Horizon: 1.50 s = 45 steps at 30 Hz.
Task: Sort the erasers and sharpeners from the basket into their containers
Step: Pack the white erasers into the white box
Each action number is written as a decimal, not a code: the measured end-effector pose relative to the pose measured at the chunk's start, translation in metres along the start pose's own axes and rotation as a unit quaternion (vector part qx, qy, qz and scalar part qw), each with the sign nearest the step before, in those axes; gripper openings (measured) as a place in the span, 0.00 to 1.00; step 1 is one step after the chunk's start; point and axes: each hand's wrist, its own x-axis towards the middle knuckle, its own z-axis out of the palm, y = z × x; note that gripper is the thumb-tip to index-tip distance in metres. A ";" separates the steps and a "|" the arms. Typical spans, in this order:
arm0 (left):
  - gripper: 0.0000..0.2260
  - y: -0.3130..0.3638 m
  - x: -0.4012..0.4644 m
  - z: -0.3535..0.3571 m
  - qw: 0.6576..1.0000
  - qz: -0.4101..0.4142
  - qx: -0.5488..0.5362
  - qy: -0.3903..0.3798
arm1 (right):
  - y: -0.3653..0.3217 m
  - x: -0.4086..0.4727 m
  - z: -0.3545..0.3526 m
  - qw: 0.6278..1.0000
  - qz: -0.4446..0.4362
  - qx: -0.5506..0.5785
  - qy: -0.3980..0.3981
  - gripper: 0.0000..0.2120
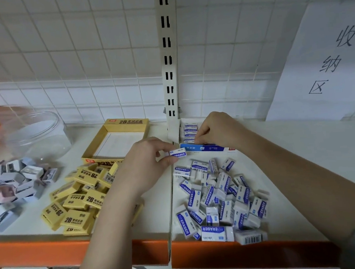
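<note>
Left hand [146, 160] pinches a white-and-blue eraser [177, 153] between thumb and fingertips, just left of the blue box [207, 147]. Right hand [217, 128], fingers curled, reaches into that box, touching the packed erasers [190, 130]. Loose white erasers [218, 197] heaped below; yellow erasers [79, 198], grey sharpeners [16, 187] further left.

Erasers [218, 197] white, blue-banded; erasers [75, 205] yellow, black print; sharpeners [11, 187] grey, pink; shelf edge [43, 251] orange; wall tiles [79, 57] white grid.
</note>
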 end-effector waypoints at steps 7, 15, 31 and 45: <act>0.12 -0.001 0.007 0.000 1.000 0.016 0.003 0.001 | 0.015 -0.022 -0.016 0.995 0.019 0.055 0.079 0.07; 0.12 0.027 0.046 0.005 0.999 0.029 -0.020 -0.001 | 0.043 -0.072 -0.034 0.975 0.093 0.051 0.193 0.06; 0.12 0.072 0.097 0.055 0.990 0.058 0.012 -0.128 | 0.071 -0.136 -0.010 0.967 0.159 0.128 0.152 0.05; 0.10 0.076 0.096 0.061 0.989 0.075 0.050 -0.117 | 0.069 -0.137 -0.007 0.965 0.167 0.145 0.141 0.05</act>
